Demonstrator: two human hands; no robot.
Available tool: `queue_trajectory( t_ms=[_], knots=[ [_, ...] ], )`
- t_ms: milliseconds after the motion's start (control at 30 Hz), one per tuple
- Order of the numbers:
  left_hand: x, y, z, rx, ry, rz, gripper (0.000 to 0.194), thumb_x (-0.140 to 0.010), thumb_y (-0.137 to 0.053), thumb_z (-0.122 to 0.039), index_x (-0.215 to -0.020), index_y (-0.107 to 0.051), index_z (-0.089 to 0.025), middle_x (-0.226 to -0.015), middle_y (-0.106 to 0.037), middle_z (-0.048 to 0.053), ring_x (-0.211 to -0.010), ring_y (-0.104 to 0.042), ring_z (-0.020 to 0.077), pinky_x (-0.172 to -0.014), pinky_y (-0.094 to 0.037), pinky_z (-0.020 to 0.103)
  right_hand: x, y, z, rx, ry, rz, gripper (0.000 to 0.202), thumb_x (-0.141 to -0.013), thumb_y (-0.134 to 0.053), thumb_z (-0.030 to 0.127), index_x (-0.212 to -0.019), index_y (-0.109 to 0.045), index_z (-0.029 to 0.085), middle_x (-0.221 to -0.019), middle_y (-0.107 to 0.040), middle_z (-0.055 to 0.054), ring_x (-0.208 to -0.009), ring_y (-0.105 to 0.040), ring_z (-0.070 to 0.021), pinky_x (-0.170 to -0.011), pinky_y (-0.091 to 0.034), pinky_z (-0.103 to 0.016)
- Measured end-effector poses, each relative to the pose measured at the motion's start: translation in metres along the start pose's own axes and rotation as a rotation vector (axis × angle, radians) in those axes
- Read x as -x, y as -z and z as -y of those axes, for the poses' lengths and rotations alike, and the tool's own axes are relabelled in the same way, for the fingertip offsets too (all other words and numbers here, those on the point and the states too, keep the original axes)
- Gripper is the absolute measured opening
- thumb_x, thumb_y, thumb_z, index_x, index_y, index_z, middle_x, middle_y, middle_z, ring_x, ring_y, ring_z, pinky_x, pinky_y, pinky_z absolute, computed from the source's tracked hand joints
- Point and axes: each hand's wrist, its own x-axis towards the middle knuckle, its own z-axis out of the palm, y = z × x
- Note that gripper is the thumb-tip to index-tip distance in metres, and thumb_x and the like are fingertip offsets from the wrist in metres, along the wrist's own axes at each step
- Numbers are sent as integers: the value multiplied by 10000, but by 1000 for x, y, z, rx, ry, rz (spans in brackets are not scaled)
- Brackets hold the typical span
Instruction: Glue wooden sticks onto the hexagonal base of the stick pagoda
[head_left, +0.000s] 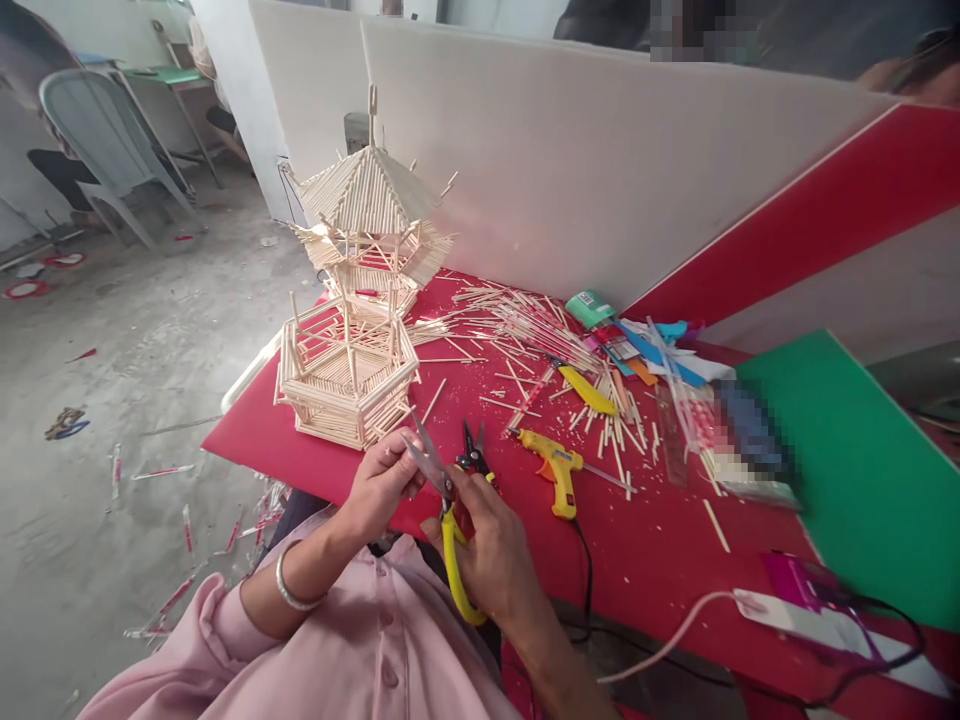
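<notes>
My right hand grips a pair of scissors with yellow handles, its blades parted and pointing up toward my left hand. My left hand has its fingers pinched together right by the blades; whatever sits between them is too small to make out. Just beyond my hands stands a pagoda model built of thin pale sticks, with a tiered roof over a six-sided base. Black-jawed cutters lie on the red table behind my right hand, partly hidden by it. A yellow glue gun rests to the right.
Loose sticks and clippings cover the red table. Farther right are a yellow-handled tool, packets, a green board and a power strip with cords. A partition stands behind. Wrappers litter the floor.
</notes>
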Motion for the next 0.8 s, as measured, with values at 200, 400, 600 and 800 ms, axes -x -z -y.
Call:
queue_trajectory(
  t_ms=[200, 400, 600, 800],
  knots=[
    [4, -10, 2, 64, 3, -61, 486, -676, -787, -579, -709, -520, -173, -530, -442, -65, -459, -343, 53, -457, -261, 198, 3, -6, -2, -30, 17, -78, 418, -901, -529, 358, -1258, -593, 149, -1018, -700, -137, -862, -700, -257, -767, -584, -366],
    [6, -19, -3, 119, 76, -49, 466, -722, -753, -553, -663, -491, -173, -523, -453, -50, -457, -338, 57, -446, -235, 198, 3, -9, -8, -64, 60, -81, 346, -938, -476, 294, -1238, -588, 163, -989, -728, -114, -860, -706, -230, -756, -577, -327],
    [2, -24, -9, 141, 120, -76, 373, -729, -701, -440, -599, -445, -201, -481, -397, -50, -437, -312, 75, -436, -226, 221, 0, 1, -4, 108, 44, -108, 429, -882, -580, 398, -1249, -593, 177, -918, -661, -100, -825, -663, -256, -675, -535, -346],
    [6, -28, -13, 122, 158, -64, 352, -726, -649, -398, -565, -403, -204, -473, -326, -64, -432, -265, 66, -426, -199, 211, -1, 5, -2, 151, 89, -135, 417, -892, -570, 389, -1255, -572, 184, -902, -621, -73, -795, -637, -228, -656, -495, -324]
  ],
)
